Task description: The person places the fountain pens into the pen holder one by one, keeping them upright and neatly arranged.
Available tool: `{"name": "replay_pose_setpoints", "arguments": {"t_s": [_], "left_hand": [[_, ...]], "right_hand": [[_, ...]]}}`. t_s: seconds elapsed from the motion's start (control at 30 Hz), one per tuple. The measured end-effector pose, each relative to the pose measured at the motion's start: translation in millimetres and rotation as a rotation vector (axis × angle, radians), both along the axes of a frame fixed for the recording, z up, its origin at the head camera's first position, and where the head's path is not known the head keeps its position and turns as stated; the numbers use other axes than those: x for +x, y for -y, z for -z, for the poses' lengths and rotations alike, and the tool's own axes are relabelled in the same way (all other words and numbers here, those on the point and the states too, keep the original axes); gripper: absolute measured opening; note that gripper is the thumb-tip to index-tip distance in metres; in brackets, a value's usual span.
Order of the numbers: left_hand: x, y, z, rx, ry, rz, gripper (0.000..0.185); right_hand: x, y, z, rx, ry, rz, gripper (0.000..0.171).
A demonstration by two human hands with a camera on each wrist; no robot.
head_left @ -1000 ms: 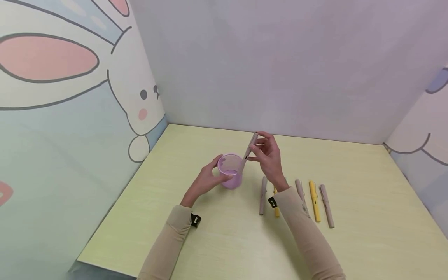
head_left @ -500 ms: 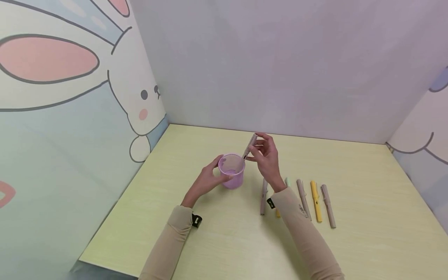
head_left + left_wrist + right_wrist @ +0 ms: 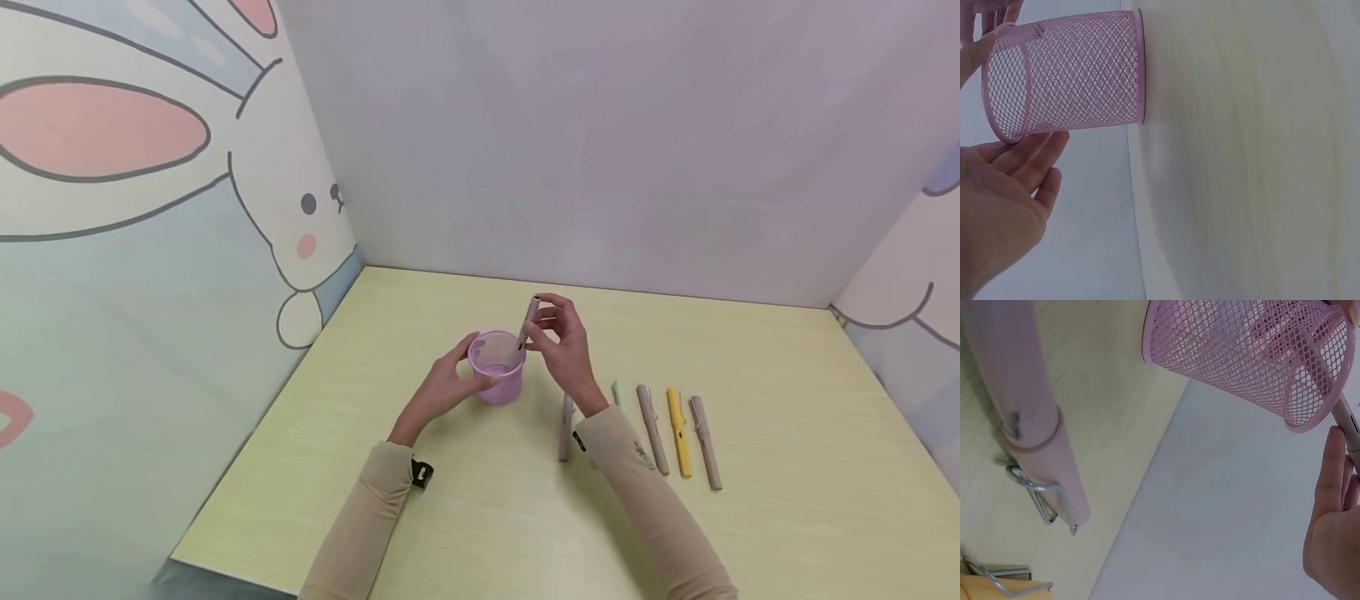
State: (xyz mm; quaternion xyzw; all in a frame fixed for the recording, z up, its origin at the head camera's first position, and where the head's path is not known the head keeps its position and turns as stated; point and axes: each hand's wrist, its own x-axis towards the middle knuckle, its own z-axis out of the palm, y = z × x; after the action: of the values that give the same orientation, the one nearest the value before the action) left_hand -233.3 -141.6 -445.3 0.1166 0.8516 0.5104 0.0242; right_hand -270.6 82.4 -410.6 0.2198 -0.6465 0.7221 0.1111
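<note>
A pink mesh pen holder point(image 3: 501, 392) stands upright on the table, its mouth facing up. My left hand point(image 3: 441, 387) grips it near the rim, thumb on the near side and fingers on the far side. In the left wrist view, the fingers point(image 3: 1029, 164) lie along the mesh wall of the pen holder point(image 3: 1082, 72). My right hand point(image 3: 566, 346) pinches a greyish-mauve pen point(image 3: 529, 318) by its upper part. Tilted, the pen point(image 3: 1342, 419) passes over the rim, and its lower end shows through the mesh inside the holder.
Right of the holder lies a row of pens: a mauve pen point(image 3: 566, 433), a mint-green pen point(image 3: 618, 393), another mauve pen point(image 3: 653, 429), a yellow pen point(image 3: 679, 433) and a mauve pen point(image 3: 706, 443). My right sleeve point(image 3: 637, 483) covers part of the row. A wall point(image 3: 600, 167) rises behind the table.
My right hand has moved slightly left and down, with the pen sinking further into the holder and standing steeper. The left hand and the holder have stayed nearly in place.
</note>
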Motion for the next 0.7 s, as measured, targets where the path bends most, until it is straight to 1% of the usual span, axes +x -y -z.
{"name": "replay_pose_setpoints", "arguments": {"t_s": [0.17,0.37,0.53,0.7], "left_hand": [[-0.3,-1,0.1,0.000,-0.005,-0.001,0.090],[-0.3,-1,0.1,-0.004,-0.012,0.002,0.089],[-1.0,0,0.0,-0.008,-0.028,0.011,0.087],[-2.2,1,0.1,-0.014,-0.025,0.012,0.088]], "right_hand": [[13.7,1,-16.4,0.034,-0.004,-0.006,0.044],[15.4,1,-15.1,0.071,-0.001,-0.013,0.042],[14.9,0,-14.3,0.075,-0.014,-0.013,0.039],[15.3,-3,-15.5,0.077,-0.028,0.003,0.037]]}}
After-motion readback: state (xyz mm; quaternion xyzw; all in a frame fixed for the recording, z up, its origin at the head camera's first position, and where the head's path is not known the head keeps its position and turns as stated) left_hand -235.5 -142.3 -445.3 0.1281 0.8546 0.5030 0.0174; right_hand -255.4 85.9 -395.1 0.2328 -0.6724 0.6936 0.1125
